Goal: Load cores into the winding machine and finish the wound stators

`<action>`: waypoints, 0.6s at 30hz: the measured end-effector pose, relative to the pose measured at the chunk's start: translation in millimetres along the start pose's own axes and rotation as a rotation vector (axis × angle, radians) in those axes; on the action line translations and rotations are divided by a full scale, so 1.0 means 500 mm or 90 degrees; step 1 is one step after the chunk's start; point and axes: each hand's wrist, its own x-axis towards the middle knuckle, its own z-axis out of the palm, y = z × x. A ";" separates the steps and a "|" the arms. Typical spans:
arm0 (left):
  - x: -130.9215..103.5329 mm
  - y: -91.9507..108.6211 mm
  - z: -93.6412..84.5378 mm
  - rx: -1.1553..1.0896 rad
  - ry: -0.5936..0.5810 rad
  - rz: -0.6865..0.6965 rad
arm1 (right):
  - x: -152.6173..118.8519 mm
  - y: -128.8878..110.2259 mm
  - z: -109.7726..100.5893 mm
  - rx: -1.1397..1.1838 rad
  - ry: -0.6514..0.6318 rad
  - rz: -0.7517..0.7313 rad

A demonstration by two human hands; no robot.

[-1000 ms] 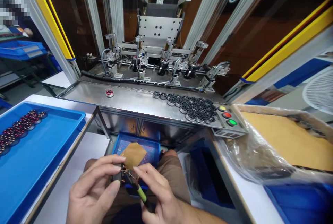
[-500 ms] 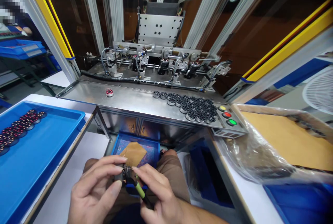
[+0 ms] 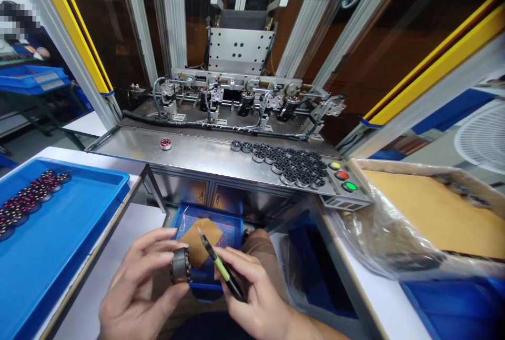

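Between the thumb and fingers of my left hand (image 3: 138,282) is a wound motor stator (image 3: 180,266), a dark ring turned on its side with copper-coloured windings along its right edge. My right hand (image 3: 256,292) grips a slim, pointed hand tool (image 3: 221,266) with a green-and-black handle. The tool's tip points up and away, to the right of the stator and apart from it. Below both hands, a blue bin (image 3: 238,219) holds a piece of brown paper (image 3: 211,235) and small reddish scraps.
Several black stators (image 3: 290,163) crowd the metal bench (image 3: 197,156), with one red stator (image 3: 166,143) at left. A blue tray (image 3: 98,192) holds wound stators. Behind stands a fixture machine (image 3: 244,98). At right are push buttons (image 3: 342,175) and a plastic-lined box (image 3: 414,198).
My hands have moved apart. The stator has shifted slightly left and turned its outer side into view. The tool's tip has risen away from it, and the thin wire between my fingers is gone.
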 end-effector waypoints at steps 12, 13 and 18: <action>0.023 0.003 -0.011 0.395 -0.036 0.217 | -0.050 -0.027 -0.046 0.320 -0.175 0.115; 0.022 0.002 -0.011 0.401 -0.040 0.216 | -0.049 -0.028 -0.047 0.341 -0.196 0.127; 0.021 0.002 -0.014 0.321 -0.031 0.181 | -0.037 -0.041 -0.047 0.370 -0.218 0.163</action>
